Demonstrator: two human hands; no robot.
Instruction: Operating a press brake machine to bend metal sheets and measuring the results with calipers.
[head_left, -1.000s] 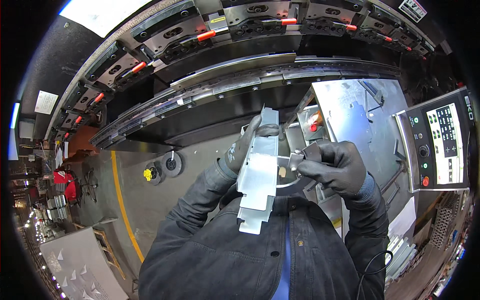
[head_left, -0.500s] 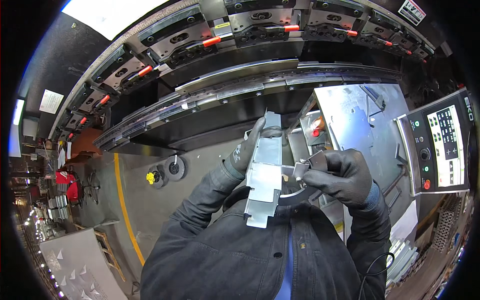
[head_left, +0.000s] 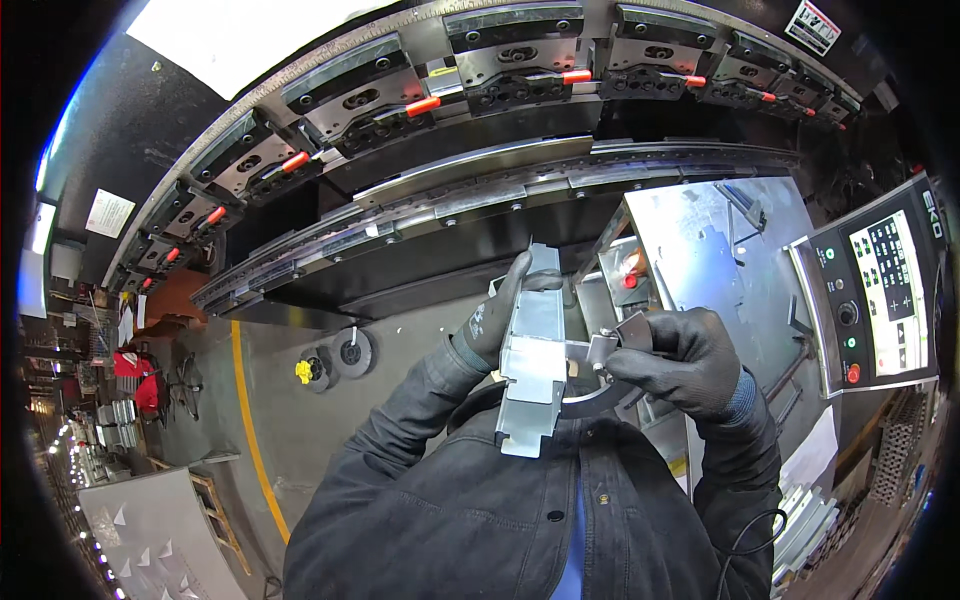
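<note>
My left hand (head_left: 490,318), in a dark work glove, grips a long bent sheet-metal part (head_left: 536,345) near its upper end. The part stands lengthwise in front of my chest, with folded sides and stepped notches at its lower end. In my gloved right hand (head_left: 688,362) is a bevel protractor (head_left: 597,402), pinched between thumb and fingers. Its dark curved arc reaches left toward the part, and a small metal blade lies by the part's right side. Whether the blade touches the metal I cannot tell. My fingers hide some of the tool.
Ahead stretches a press brake with a row of red-handled clamps (head_left: 422,106) above its lower die rail (head_left: 440,208). A metal-topped table (head_left: 690,235) and a control panel (head_left: 868,290) stand at right. Two round discs (head_left: 353,350) lie on the floor at left, beyond a grey sheet (head_left: 165,530).
Both hands keep their holds. The part sits slightly lower and more to the right in view, while the protractor has tilted a little near it. The whole view has shifted slightly.
</note>
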